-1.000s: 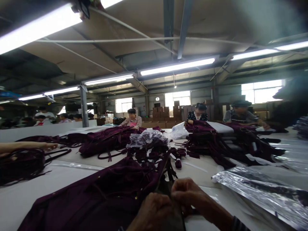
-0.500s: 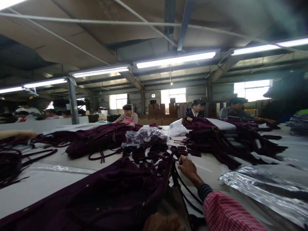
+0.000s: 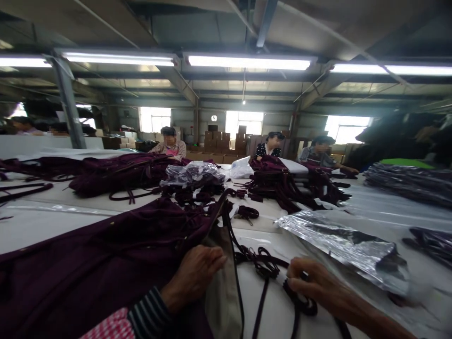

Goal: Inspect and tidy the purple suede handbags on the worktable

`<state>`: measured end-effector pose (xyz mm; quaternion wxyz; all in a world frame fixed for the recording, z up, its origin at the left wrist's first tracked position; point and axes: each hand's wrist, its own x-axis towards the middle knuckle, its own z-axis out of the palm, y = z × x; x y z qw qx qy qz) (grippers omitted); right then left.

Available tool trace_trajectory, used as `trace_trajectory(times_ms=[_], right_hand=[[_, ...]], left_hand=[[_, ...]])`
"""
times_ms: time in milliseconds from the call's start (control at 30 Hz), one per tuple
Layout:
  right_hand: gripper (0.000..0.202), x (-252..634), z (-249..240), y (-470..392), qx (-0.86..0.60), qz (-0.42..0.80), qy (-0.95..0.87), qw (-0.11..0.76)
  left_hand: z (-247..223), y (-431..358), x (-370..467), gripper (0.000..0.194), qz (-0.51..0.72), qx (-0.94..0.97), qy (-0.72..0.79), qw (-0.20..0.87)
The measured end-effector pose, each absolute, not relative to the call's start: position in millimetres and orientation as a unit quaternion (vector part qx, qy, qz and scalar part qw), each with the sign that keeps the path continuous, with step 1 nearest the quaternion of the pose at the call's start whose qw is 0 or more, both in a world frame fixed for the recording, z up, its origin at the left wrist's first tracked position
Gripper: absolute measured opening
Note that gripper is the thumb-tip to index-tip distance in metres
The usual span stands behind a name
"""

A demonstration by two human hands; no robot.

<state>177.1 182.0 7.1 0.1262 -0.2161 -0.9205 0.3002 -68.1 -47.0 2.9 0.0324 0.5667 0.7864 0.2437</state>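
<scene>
A dark purple fabric bag (image 3: 88, 263) lies across the table in front of me, its edge raised to show a grey lining (image 3: 221, 278). My left hand (image 3: 196, 273), in a striped cuff and red checked sleeve, is closed at this edge, knuckles up; the fingertips are partly hidden. To the right, my right hand (image 3: 309, 278) has its fingers curled round a bundled dark strap (image 3: 300, 301) with a white band. Another coiled cord (image 3: 264, 263) lies just left of that hand. Farther off sits a small looped strap (image 3: 247, 213) with a metal clip.
Purple bags (image 3: 120, 174) lie at the left, another stack (image 3: 282, 183) at the back right. Clear plastic bags (image 3: 192, 174) top a pile of bundled straps. Shiny plastic (image 3: 339, 245) spreads at right, near packed bags (image 3: 409, 181). Co-workers (image 3: 169, 146) stand across the table.
My right hand has left the bag's top edge and come nearer, onto the strap bundle. My left hand has risen into view at the lining. The view has tilted down and turned right.
</scene>
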Motion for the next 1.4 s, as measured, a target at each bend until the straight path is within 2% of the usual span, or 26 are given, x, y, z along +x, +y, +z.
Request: trace_trajectory(times_ms=[100, 200, 367, 467, 633, 700, 767, 867, 1033, 1133, 1267, 1400], right_hand=[[0.017, 175.7, 12.7, 159.2, -0.181, 0.23, -0.944, 0.152], [0.007, 145.0, 20.7, 142.1, -0.143, 0.167, -0.959, 0.177], [0.03, 96.7, 11.7, 135.7, -0.135, 0.061, -0.984, 0.094], [0.03, 86.9, 4.9, 145.4, -0.173, 0.088, -0.977, 0.089], [0.017, 79.3, 3.1, 160.8, -0.239, 0.172, -0.953, 0.075], [0.024, 74.7, 1.2, 162.9, -0.214, 0.156, -0.96, 0.093], [0.039, 69.7, -0.4, 163.0, -0.171, 0.133, -0.971, 0.103], [0.053, 63.6, 1.8, 160.9, -0.12, 0.093, -0.986, 0.07], [0.033, 59.4, 13.3, 156.3, -0.086, 0.016, -0.995, 0.054], [0.03, 58.5, 16.8, 157.0, -0.067, 0.028, -0.995, 0.066], [0.036, 57.6, 17.8, 164.2, -0.073, 0.062, -0.993, 0.063], [0.018, 57.2, 16.2, 174.6, -0.051, 0.095, -0.992, 0.069]], left_hand=[[4.2, -46.5, -69.7, 0.035, 0.24, 0.574, 0.782, 0.042], [4.2, -45.2, -71.3, 0.035, 0.238, 0.575, 0.782, 0.044], [3.2, -44.8, -72.3, 0.034, 0.231, 0.584, 0.778, 0.036], [2.4, -45.1, -71.6, 0.034, 0.207, 0.595, 0.776, 0.03], [5.3, -44.9, -69.8, 0.033, 0.155, 0.615, 0.773, 0.01], [8.0, -45.5, -68.6, 0.033, 0.146, 0.611, 0.778, 0.012], [10.1, -46.5, -67.4, 0.033, 0.142, 0.608, 0.781, 0.012], [10.7, -47.4, -67.0, 0.033, 0.135, 0.611, 0.78, 0.003], [9.2, -45.8, -68.4, 0.033, 0.14, 0.606, 0.783, 0.003], [8.4, -45.2, -68.5, 0.034, 0.146, 0.611, 0.778, 0.008], [6.6, -45.3, -69.3, 0.035, 0.166, 0.606, 0.778, 0.008], [7.7, -45.0, -70.0, 0.035, 0.172, 0.605, 0.777, 0.01]])
